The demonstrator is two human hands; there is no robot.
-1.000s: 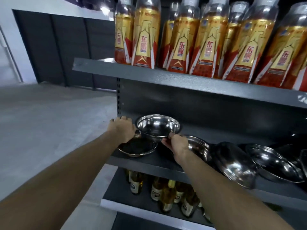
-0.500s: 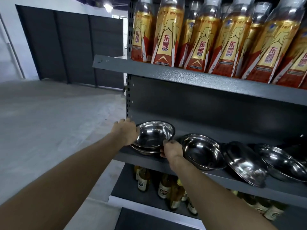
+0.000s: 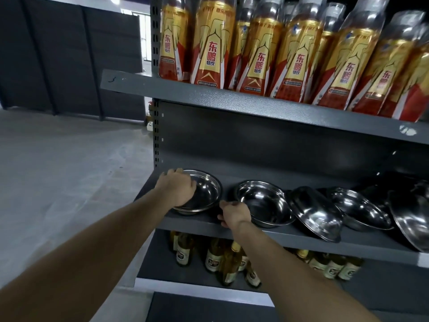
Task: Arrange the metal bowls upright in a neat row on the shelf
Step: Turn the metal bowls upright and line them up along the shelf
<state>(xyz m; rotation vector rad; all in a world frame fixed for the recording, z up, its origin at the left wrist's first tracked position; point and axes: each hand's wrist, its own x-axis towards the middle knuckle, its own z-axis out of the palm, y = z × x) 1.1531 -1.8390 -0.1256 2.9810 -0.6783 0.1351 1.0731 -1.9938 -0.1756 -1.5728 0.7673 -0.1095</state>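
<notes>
On the middle shelf (image 3: 290,238) of a dark grey rack, 5 metal bowls are visible. At the left end, bowl 1 (image 3: 204,194) sits upright, apparently nested on a second rim beneath it; whether that is a separate bowl cannot be confirmed. The left hand (image 3: 178,187) grips the near-left rim of bowl 1, fingers curled over the edge into the interior. Just beside it to the right, bowl 2 (image 3: 267,203) stands upright, apart from bowl 1 by a narrow gap. The right hand (image 3: 233,213) is positioned at the front-left rim of bowl 2 with fingers curled; it appears to pinch that rim, but the contact point is hidden behind the hand. Bowl 3 (image 3: 315,214) is tilted, leaning with its outer base facing forward and overhanging the shelf front. Bowl 4 (image 3: 359,210) lies behind and to the right of bowl 3, tilted with its opening facing upward and forward. Bowl 5 (image 3: 413,217) is tilted steeply at the right frame edge and partly cut off. Labelled drink bottles (image 3: 255,52) fill the upper shelf (image 3: 232,98). Glass bottles (image 3: 229,263) stand on the lower shelf (image 3: 197,284).
</notes>
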